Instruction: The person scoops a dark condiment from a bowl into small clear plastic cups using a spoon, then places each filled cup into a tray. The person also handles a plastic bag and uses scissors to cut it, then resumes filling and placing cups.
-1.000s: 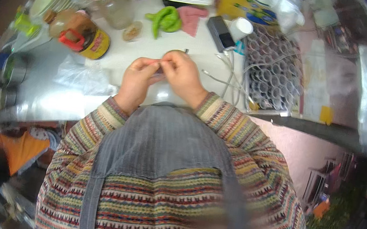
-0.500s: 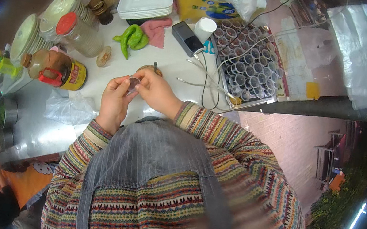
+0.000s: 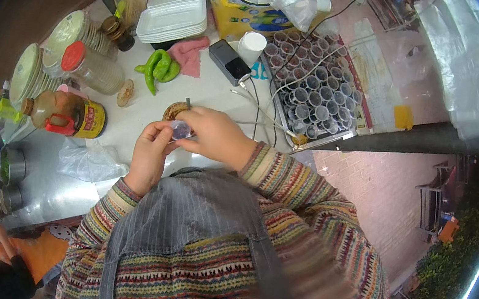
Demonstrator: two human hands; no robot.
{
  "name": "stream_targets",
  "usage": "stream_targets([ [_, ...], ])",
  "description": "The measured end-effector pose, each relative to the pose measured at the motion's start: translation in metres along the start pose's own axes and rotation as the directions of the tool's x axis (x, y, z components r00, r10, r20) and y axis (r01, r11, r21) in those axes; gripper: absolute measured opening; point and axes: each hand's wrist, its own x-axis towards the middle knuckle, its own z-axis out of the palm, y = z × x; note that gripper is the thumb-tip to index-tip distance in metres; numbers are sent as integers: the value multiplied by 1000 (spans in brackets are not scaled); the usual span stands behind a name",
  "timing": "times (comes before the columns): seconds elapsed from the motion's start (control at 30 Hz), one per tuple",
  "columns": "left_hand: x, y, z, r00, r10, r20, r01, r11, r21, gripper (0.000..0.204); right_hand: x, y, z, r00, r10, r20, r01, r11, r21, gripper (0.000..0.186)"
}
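Work surface (image 3: 217, 93), white, crowded along its far side, with shiny metal stretch (image 3: 56, 196) at lower left. Front and centre, raised above the surface: one small round clear plastic cup with dark contents (image 3: 180, 131), between bare left hand (image 3: 148, 157) and bare right hand (image 3: 216, 137). Left fingers: clamped on the cup's near left side. Right fingers: clamped on its right side, partly hidden behind the hand. Sleeves (image 3: 297, 180): multicoloured patterned knit, worn with grey striped apron (image 3: 193, 211). Just beyond the cup: one small round brown vessel (image 3: 166, 112), partly covered by the right hand. Left group: brown-tinted plastic bottle with red handle and yellow label (image 3: 65, 114); clear jar with red lid (image 3: 96, 69), tilted in view; stacked pale round dishes (image 3: 26, 77); crumpled clear plastic bag (image 3: 89, 161), nearer the left forearm. Far middle: curved green peppers (image 3: 157, 69), beside pink cloth (image 3: 188, 56); stacked white foam trays (image 3: 172, 22); dark rectangular device (image 3: 229, 61) with cable attached, next to white cylindrical cup (image 3: 252, 46). Right: rectangular metal-edged tray (image 3: 327, 140), filled with rows of clear plastic cups (image 3: 321, 113), many dark inside. Lower left background: person in orange clothing (image 3: 38, 252).
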Motion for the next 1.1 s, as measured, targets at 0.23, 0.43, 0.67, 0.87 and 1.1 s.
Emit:
stream_targets([
  [0.23,-10,13,-17,987,97,-129,-102,994,-37,21,-21,73,-182,823,479,-306,-561,774,-296,38],
  [0.43,-13,3,-29,987,66,-147,-82,991,-105,17,-44,151,-267,639,565,-522,-769,486,-414,45],
  [0.67,-8,12,-18,985,83,-154,-94,993,-67,16,-40,204,-284,727,555,-404,-510,831,223,35],
  [0.87,12,33,9,994,104,-21,-103,994,30,15,-43,193,-280,679,548,-488,-444,836,322,30],
  [1.1,49,61,71,965,129,229,-186,951,248,17,-37,149,-273,796,354,-491,-195,918,346,33],
])
